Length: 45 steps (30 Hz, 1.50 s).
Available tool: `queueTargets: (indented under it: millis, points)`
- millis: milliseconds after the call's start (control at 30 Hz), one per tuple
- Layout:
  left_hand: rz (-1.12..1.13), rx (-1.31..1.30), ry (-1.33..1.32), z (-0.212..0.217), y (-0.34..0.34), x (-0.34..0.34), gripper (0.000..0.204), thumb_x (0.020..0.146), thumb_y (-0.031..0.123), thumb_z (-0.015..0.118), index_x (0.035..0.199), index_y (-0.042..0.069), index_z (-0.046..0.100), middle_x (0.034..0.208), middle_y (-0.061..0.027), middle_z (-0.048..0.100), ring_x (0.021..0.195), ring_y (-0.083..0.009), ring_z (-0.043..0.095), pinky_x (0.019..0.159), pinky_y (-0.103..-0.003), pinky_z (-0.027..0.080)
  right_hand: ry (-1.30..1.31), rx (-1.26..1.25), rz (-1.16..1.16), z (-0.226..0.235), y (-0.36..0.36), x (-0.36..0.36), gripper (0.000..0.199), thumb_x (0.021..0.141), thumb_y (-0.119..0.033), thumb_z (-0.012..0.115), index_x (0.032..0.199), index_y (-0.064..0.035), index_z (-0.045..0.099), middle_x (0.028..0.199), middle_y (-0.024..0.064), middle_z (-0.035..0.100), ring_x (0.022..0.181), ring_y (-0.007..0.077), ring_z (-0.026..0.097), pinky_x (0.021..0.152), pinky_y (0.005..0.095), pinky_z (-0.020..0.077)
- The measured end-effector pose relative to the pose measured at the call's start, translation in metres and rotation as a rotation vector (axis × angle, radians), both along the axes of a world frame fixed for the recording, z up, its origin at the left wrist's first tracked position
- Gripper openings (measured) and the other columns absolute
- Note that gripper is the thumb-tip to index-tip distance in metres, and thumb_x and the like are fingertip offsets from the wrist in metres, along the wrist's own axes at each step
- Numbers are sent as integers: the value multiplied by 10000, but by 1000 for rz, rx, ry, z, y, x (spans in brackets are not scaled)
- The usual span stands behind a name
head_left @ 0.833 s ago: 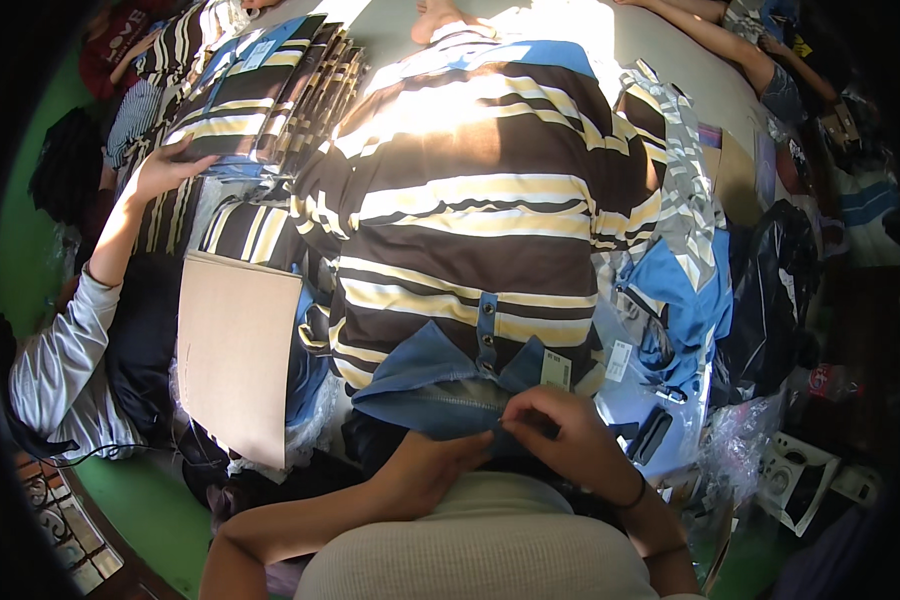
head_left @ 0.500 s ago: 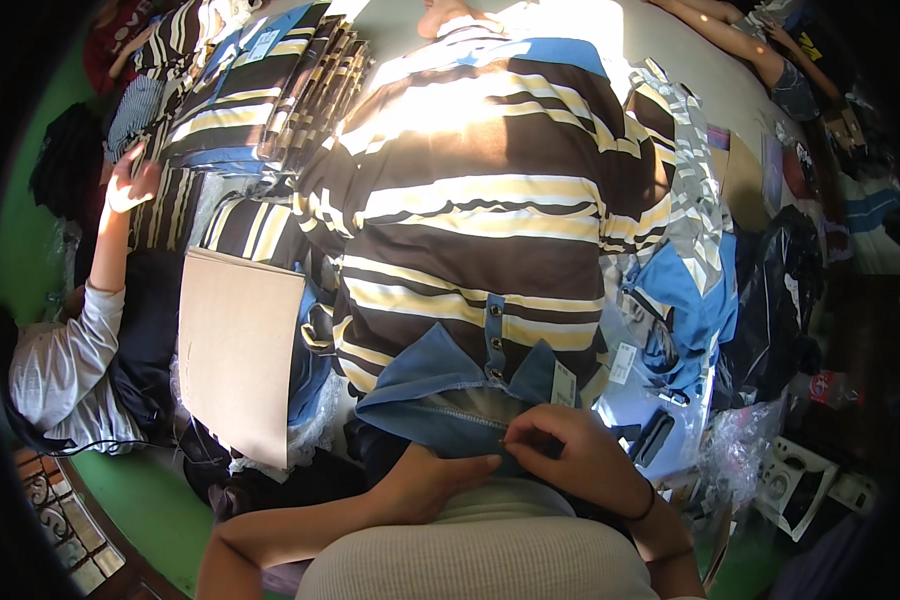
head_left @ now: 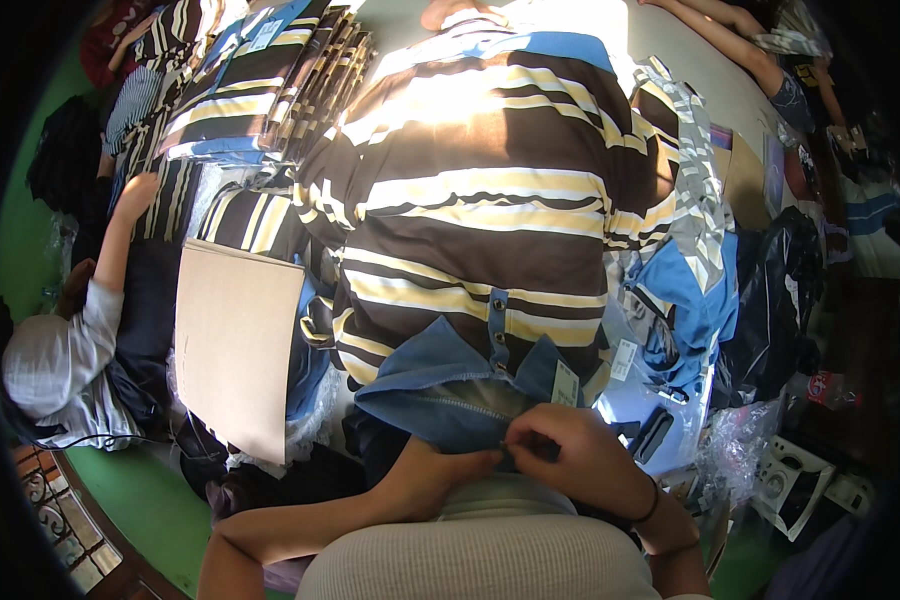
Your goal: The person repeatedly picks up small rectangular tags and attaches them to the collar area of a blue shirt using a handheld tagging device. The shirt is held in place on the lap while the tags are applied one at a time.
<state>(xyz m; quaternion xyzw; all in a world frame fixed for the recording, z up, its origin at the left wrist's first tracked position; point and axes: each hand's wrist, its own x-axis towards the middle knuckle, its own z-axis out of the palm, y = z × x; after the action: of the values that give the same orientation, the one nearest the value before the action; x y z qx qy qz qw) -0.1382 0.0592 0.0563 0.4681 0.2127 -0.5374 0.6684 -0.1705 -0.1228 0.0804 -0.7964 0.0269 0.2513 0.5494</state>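
Observation:
A dark brown polo shirt (head_left: 470,255) with white and yellow stripes lies spread in front of me, its blue collar (head_left: 410,410) nearest my body. My left hand (head_left: 430,478) grips the near edge of the collar, thumb stretched along it and the other fingers hidden underneath. Close beside that thumb, the thumb and forefinger of my right hand (head_left: 575,455) are pinched together at the collar's inner edge. What they hold is too small to make out. A white paper tag (head_left: 565,383) hangs by the right collar point. Buttons show on the blue placket (head_left: 497,320).
Tan cardboard sheets (head_left: 235,350) lie to the left. Folded striped shirts (head_left: 235,100) are stacked at the far left. On the right are a blue garment (head_left: 680,300), a black plastic bag (head_left: 775,290) and a dark phone-like object (head_left: 653,435). A co-worker's arm (head_left: 115,250) reaches in at left.
My hands stay almost where they were at the collar. At the left, the co-worker's raised hand has turned and closed up. The person at the far right has shifted slightly.

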Motion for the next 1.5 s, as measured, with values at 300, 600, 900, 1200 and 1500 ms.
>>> queueTargets:
  millis: [300,600,900,1200,1500]
  points:
    - [-83,83,-140,8,-3,1,381,725,27,657,1075,-18,511,1040,-98,571,955,-167,548,826,-287,442,-189,-90,20,-1,9,1,94,701,-32,575,773,-26,515,691,104,534,627,270,555,598,343,452]
    - [-133,112,-266,5,-5,0,334,728,54,659,1030,-10,531,1003,-88,580,925,-146,551,802,-279,446,-287,-94,29,-6,12,5,84,708,-26,579,760,-34,514,681,98,540,684,270,559,850,408,411]
    - [-93,115,-197,7,-6,7,342,738,71,659,1041,-13,524,999,-93,579,933,-156,552,792,-280,450,-62,27,-158,-11,12,-2,91,754,-68,609,823,-54,551,770,58,591,720,184,595,908,447,364]
    - [58,64,52,10,-5,12,381,784,45,618,1118,-21,446,1072,-118,528,944,-188,551,828,-309,459,16,145,-248,-25,9,-9,81,780,-61,593,851,-65,555,777,45,565,737,192,539,747,299,390]
    - [-368,-10,90,17,11,36,195,808,114,620,958,26,533,855,-43,553,778,-116,519,689,-251,420,-121,100,-224,-28,12,-10,73,782,-76,594,838,-78,546,801,33,561,765,209,519,761,310,377]
